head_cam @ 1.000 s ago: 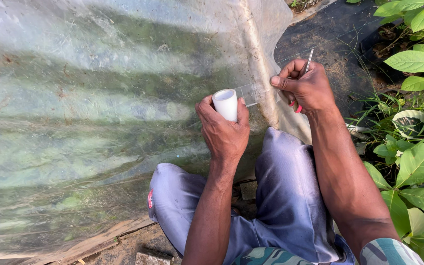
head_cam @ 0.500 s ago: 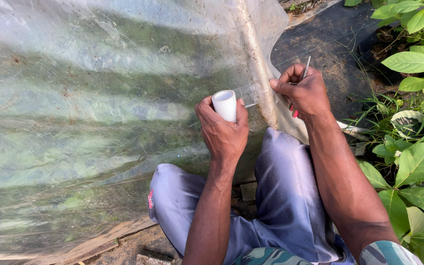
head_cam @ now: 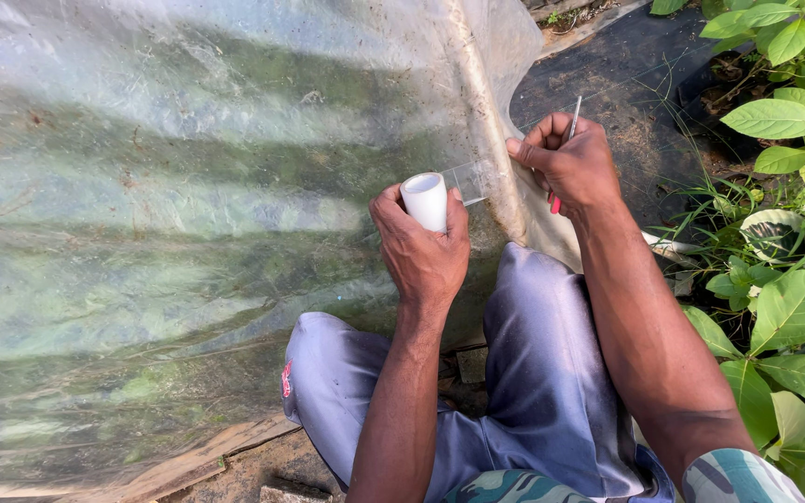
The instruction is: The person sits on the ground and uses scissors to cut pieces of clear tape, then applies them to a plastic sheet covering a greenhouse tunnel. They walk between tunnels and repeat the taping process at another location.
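Observation:
My left hand (head_cam: 424, 250) grips a white roll of clear tape (head_cam: 425, 199), held upright against a large translucent plastic sheet (head_cam: 188, 205). A strip of clear tape (head_cam: 470, 180) runs from the roll to the right, toward my right hand (head_cam: 566, 166). That hand pinches the strip's end against a pale vertical seam (head_cam: 488, 121) of the sheet. It also holds a thin metal tool with a red handle (head_cam: 570, 130), its tip pointing up. My knees in grey-blue trousers (head_cam: 533, 373) are below both hands.
Black ground cover (head_cam: 607, 84) lies to the right of the sheet. Green leafy plants (head_cam: 784, 279) crowd the right edge. A wooden board (head_cam: 188, 461) and bricks run along the sheet's bottom edge on bare soil.
My right hand has shifted slightly along the seam while the tape strip stays stretched. My left hand and the roll have stayed in place.

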